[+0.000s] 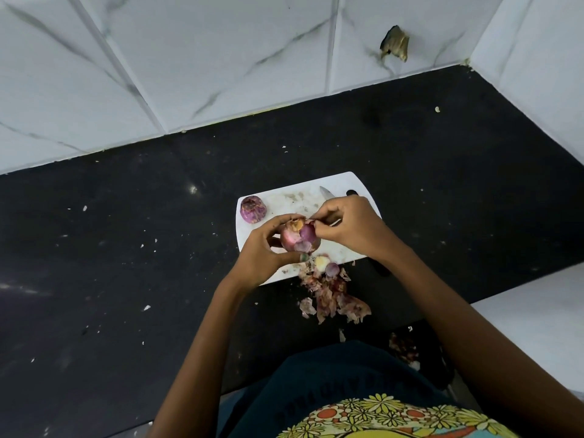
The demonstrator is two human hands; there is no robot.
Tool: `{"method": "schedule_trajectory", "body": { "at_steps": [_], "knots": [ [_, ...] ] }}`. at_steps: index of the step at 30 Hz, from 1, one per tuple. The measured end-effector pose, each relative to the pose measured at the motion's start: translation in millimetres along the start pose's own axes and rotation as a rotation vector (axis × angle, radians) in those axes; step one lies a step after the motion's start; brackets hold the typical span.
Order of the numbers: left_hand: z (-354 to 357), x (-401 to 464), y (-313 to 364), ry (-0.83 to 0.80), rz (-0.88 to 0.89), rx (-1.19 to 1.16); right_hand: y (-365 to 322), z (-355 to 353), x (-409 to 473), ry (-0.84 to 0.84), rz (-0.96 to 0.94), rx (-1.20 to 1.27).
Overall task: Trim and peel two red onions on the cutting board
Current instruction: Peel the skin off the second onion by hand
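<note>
- No lettering can be read; the print on the dark shirt (331, 384) is blurred.
- Left hand (262, 248) curls around a half-peeled red onion (300, 238) above the white cutting board (316, 197), near its front edge; trimmed end faces up and away.
- Right hand (350, 226) pinches a strip of skin at the onion's top.
- Second onion (252, 209) sits at the board's far-left corner.
- Knife (327, 193) lies along the far edge, mostly hidden behind the right hand.
- Peels (331, 295) heap off the front edge on the black counter (126, 248).
</note>
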State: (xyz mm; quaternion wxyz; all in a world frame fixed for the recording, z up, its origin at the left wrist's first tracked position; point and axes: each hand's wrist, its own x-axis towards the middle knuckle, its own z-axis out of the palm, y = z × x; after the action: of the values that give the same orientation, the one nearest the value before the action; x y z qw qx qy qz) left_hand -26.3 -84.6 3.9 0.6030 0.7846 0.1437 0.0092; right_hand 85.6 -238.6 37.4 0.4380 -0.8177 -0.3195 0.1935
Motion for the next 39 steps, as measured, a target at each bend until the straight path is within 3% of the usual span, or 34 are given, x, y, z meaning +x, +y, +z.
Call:
{"method": "schedule_trajectory", "body": {
  "at_steps": [6,14,19,24,28,30,39],
  "knots": [
    [2,2,9,-0.017,-0.058,-0.074,4,-1,4,0.036,0.015,0.065],
    [1,-1,15,-0.031,-0.158,-0.258,16,5,6,0.187,0.179,0.157],
    [-1,0,14,0.010,-0.192,-0.296,33,12,-4,-0.004,0.217,-0.149],
    [-2,0,11,0.045,-0.187,-0.268,39,13,-9,-0.227,0.235,-0.256],
    [-1,1,10,0.048,-0.192,-0.275,20,2,-9,-0.125,0.176,0.008],
    [-1,1,11,0.054,-0.181,-0.278,8,-2,-9,-0.163,0.166,0.184],
    [-2,-2,17,0.038,-0.127,-0.207,-3,-1,-12,-0.101,0.090,0.136]
  ]
}}
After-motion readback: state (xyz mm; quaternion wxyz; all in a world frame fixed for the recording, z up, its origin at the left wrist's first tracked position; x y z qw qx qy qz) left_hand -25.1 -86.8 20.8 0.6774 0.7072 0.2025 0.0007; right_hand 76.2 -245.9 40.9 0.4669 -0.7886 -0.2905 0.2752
